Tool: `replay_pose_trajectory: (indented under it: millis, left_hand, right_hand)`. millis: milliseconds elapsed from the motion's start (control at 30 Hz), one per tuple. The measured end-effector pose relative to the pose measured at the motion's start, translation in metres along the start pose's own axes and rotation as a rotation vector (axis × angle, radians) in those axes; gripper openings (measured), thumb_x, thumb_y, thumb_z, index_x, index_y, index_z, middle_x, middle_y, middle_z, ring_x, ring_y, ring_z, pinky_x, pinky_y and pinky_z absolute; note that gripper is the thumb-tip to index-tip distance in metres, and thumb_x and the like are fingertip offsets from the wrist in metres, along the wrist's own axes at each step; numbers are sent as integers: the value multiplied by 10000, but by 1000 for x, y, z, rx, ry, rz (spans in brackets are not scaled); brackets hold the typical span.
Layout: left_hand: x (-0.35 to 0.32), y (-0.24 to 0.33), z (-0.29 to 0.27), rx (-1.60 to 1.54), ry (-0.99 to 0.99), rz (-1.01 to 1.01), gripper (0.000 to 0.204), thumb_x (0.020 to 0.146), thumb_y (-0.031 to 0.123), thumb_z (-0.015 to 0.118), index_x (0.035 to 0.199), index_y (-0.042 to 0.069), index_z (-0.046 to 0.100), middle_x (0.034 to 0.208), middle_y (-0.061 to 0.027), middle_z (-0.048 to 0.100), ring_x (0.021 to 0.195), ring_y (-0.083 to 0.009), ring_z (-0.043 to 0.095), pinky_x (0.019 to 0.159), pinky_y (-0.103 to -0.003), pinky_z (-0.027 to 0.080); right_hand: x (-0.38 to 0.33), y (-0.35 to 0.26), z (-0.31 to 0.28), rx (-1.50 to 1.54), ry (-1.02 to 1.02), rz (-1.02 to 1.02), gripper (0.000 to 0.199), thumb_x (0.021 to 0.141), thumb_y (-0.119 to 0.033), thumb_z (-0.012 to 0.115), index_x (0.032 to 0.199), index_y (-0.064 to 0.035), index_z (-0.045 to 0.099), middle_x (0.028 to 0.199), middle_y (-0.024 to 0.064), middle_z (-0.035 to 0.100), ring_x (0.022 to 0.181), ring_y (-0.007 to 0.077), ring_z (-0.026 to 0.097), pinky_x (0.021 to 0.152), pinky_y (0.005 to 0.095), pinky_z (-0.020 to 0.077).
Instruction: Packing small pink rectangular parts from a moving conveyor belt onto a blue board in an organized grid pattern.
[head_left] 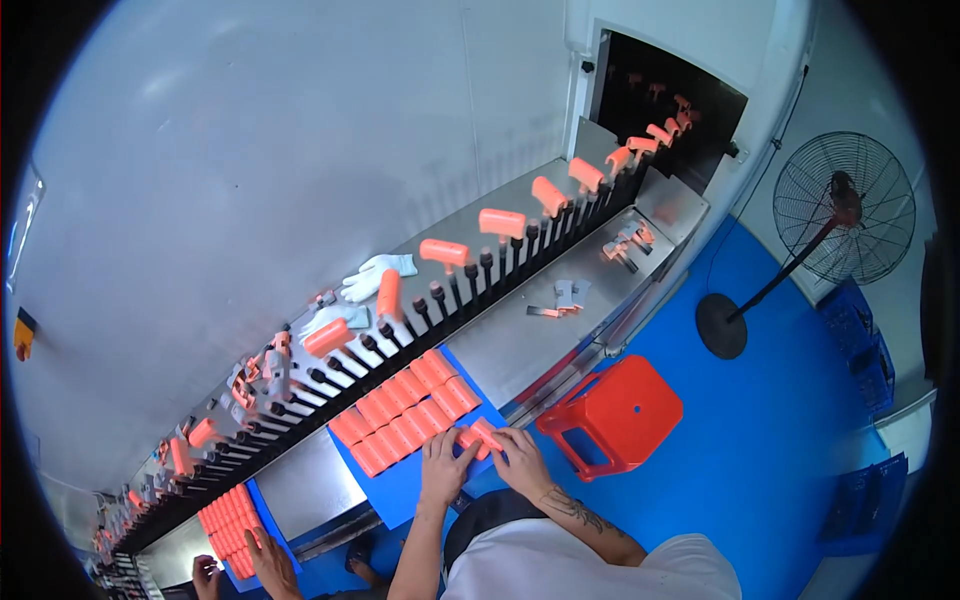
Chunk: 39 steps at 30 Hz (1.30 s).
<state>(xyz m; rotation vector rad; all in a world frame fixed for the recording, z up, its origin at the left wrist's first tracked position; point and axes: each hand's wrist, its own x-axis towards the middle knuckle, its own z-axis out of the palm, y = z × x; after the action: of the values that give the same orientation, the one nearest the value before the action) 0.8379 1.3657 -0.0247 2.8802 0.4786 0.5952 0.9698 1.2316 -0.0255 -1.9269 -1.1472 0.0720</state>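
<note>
"What do your hands have between them?"

"You have a coral piece, smooth and rounded, near the right end of the coral rows. Whether it is one part or two held together, you can't tell from here. Your left hand has its grip pinched on the left side, and your right hand has its grip closed on the right side."

"And right beside it?"

"Beside your left hand you have rows of coral shells, smooth and curved like split tubes, packed in two close lines. They lie on a flat blue mat, and the mat lies on your table, shiny bare metal. Farther right on it you see a few small grey-and-coral parts."

"Beyond the rows?"

"You face a line of slim black rods, several topped with rounded coral covers. Behind them you can see soft white fabric gloves. The line runs into a dark rectangular opening."

"Around you?"

"To your right stands a glossy red stool, then a fan with a round wire cage. Off to your left, a co-worker's hand is at another coral batch."
</note>
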Motion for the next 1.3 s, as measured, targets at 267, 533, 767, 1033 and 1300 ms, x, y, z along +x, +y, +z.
replay_pose_trajectory:
  millis: [267,533,767,1033,1300]
  left_hand:
    - [7,6,-2,-31,78,-65,381,772,55,634,1116,191,727,1269,-155,556,1150,-338,540,972,-474,426]
    - [122,-36,-113,-292,506,-392,271,924,23,587,1182,-60,576,1027,-219,630,932,-361,628,840,-416,498]
    - [158,-72,-182,-228,338,-605,322,942,284,612,1011,-20,692,736,-197,679,703,-360,684,673,-438,516]
    - [116,-112,-218,205,126,-762,333,829,308,724,910,-14,702,796,-231,678,788,-404,682,715,-468,538]
    - [24,-72,-224,209,491,-552,282,850,59,676,1119,-17,633,1137,-201,679,1107,-345,641,902,-428,526]
  right_hand:
    - [14,-4,-1,75,-44,24,301,857,-166,721,1117,-23,666,1120,125,635,1045,328,613,911,412,501]
    - [178,-70,-37,329,69,-299,200,919,-120,625,1057,20,664,994,165,676,924,361,659,816,446,523]
    - [254,-101,-25,199,161,-127,270,903,-256,670,907,14,672,897,199,677,863,375,667,748,447,523]
    - [259,-171,19,-230,-78,-319,61,765,-83,718,802,-42,692,782,174,694,777,347,709,673,446,574]
    - [227,-153,27,511,-142,137,312,780,-269,771,902,16,736,744,176,706,721,282,722,673,375,543]
